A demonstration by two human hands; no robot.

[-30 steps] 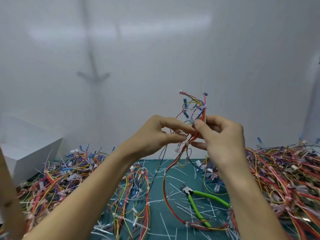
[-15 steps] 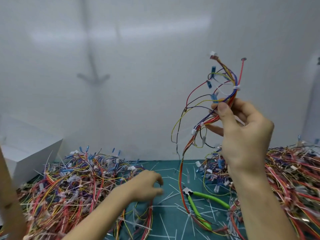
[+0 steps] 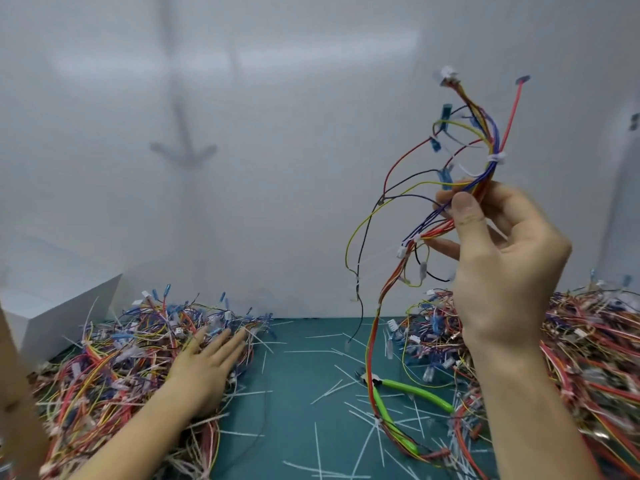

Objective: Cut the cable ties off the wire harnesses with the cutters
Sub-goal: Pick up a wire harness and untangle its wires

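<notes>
Right hand (image 3: 502,271) pinches the multicoloured wire harness (image 3: 491,174), likely light and floppy, best held just under its white cable tie (image 3: 496,157) at twelve o'clock; left hand (image 3: 204,365) rests released on piled wires (image 3: 104,375).

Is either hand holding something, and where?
The right hand pinches a wire harness along its bundle, just below a white cable tie. The left hand holds nothing, resting on a wire pile.

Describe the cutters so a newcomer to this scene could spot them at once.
Start at the teal mat in the lower centre. Toward its right side, below the raised right hand gripping a wire harness, lie the cutters. Bright green handles set them apart from the white tie offcuts around them.
</notes>
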